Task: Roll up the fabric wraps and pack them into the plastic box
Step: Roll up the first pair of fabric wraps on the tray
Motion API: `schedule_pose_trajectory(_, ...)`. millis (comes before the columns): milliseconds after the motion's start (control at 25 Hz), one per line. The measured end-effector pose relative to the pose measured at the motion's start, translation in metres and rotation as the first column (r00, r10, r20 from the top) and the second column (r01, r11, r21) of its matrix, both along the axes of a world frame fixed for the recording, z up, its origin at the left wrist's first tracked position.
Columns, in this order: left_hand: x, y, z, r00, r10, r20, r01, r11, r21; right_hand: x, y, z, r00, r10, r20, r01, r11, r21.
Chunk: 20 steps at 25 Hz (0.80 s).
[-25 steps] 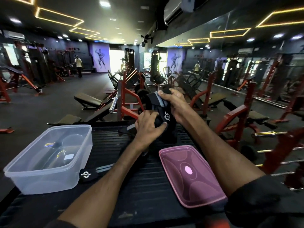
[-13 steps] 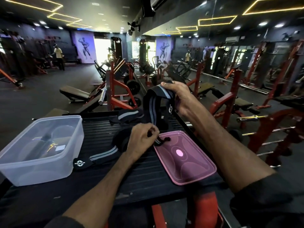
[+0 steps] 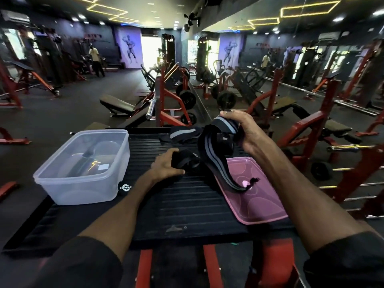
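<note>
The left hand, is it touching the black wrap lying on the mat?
Touching. The head view shows the left hand with fingers and thumb curled round the black wrap on the ribbed mat, with no gap between them.

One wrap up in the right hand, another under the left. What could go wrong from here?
The striped wrap in the right hand hangs unrolled, its loose tail over the pink lid; rolling it up may snag or drag the lid. The left hand grips a black wrap on the mat, so neither hand is free to roll.
</note>
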State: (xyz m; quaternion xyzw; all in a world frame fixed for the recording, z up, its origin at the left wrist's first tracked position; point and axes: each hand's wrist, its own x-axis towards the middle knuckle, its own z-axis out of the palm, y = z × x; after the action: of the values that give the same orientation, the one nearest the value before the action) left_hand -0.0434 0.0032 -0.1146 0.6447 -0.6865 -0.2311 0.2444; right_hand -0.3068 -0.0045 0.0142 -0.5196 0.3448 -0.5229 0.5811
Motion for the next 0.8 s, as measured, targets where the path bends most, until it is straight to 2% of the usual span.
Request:
schedule_pose_trajectory(80,-0.001,0.014,0.001,0.984,0.009,-0.178,-0.022,0.997,-0.071,0.004,-0.001,-0.006,1.000,0.027,-0.009,-0.027,1.000,-0.001)
schedule_pose_trajectory(120,0.002,0.023,0.003,0.975,0.024,-0.221,-0.051,0.991,-0.120,0.005,-0.001,-0.008,0.999,0.046,-0.010,-0.046,0.999,0.001)
schedule_pose_trajectory(240,0.017,0.058,0.017,0.965,0.059,-0.255,-0.130,0.955,-0.267,0.011,0.001,-0.011,0.995,0.097,0.031,-0.097,0.995,0.027)
schedule_pose_trajectory(360,0.033,0.089,0.027,0.963,0.076,-0.259,-0.165,0.926,-0.340,0.026,0.003,-0.010,0.988,0.129,0.088,-0.134,0.989,0.060)
schedule_pose_trajectory(440,0.043,0.101,0.025,0.974,0.089,-0.207,-0.147,0.948,-0.283,0.041,0.003,-0.014,0.985,0.148,0.085,-0.156,0.983,0.092)
schedule_pose_trajectory(600,0.055,0.109,-0.007,0.996,0.087,0.034,-0.087,0.996,0.009,0.070,0.001,-0.042,0.988,0.155,0.022,-0.156,0.969,0.191)
schedule_pose_trajectory(680,0.057,0.110,-0.018,0.995,0.095,0.021,-0.095,0.995,0.014,0.073,-0.001,-0.052,0.989,0.144,0.028,-0.147,0.972,0.182)
schedule_pose_trajectory(800,0.052,0.103,-0.015,0.986,0.154,-0.065,-0.159,0.984,-0.079,0.064,-0.005,-0.052,0.991,0.120,0.060,-0.128,0.980,0.154)
